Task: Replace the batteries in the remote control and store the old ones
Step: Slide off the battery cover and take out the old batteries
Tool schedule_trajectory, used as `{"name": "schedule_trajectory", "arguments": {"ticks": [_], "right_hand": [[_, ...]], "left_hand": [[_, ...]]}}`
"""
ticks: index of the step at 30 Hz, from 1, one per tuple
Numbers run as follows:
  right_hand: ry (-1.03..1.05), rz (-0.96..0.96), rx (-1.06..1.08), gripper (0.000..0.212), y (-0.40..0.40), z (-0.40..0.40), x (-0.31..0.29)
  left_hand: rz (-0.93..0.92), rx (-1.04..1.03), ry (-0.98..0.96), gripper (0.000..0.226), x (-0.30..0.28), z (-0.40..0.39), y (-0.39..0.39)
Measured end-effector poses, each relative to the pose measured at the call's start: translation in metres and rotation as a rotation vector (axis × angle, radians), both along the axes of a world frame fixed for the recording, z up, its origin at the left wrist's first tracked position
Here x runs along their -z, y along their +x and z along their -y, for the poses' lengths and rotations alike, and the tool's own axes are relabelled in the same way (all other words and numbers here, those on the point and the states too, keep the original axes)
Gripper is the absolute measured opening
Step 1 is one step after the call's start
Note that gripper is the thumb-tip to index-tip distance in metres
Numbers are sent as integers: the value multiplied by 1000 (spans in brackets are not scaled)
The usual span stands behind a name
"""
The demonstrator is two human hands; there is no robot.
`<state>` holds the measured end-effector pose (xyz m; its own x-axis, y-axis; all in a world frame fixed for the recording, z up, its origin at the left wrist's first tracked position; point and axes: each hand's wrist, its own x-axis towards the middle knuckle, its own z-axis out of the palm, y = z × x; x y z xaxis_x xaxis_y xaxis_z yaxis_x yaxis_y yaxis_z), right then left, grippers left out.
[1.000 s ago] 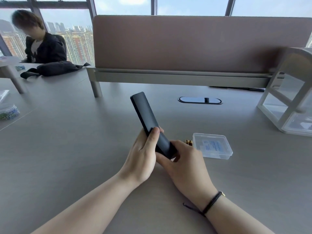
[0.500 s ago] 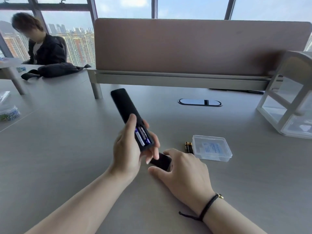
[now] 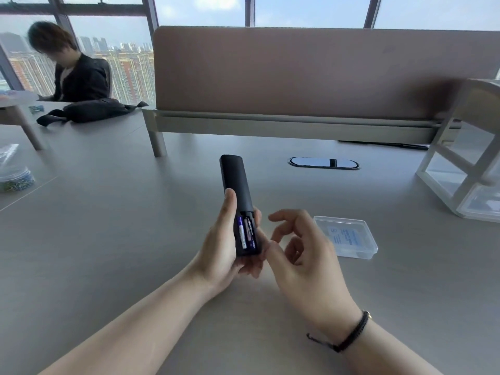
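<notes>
Remote control [image 3: 235, 182]: cover off, gripped in left hand [image 3: 221, 247]. Old batteries [image 3: 246, 231] seated. Right hand [image 3: 300, 247] empty, fingers loosely spread. Advice: lift each battery's free end first.

Bright daylight floods in from the windows [image 3: 121, 66] at the back, leaving the sky pale and nearly washed out. The grey table [image 3: 108, 239] takes a soft sheen, with faint, diffuse shadows under the hands and beneath the divider panel [image 3: 297, 74] (its face sits in shade against the glare). Wide-angle distortion bends the window frames and stretches the white rack [image 3: 465, 163] at the right edge, where detail smears. The centre stays reasonably sharp.
</notes>
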<state>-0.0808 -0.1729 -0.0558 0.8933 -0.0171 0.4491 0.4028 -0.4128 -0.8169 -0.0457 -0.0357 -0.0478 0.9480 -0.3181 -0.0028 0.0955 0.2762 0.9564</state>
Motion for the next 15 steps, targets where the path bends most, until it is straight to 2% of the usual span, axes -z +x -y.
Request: {"name": "schedule_trajectory", "arguments": {"ticks": [5, 15], "right_hand": [[-160, 78, -31, 23, -4, -4, -1], [-212, 103, 9, 23, -1, -1, -1]], "left_hand": [[17, 52, 0, 65, 9, 4, 5], [-3, 34, 95, 69, 11, 3, 7]]}}
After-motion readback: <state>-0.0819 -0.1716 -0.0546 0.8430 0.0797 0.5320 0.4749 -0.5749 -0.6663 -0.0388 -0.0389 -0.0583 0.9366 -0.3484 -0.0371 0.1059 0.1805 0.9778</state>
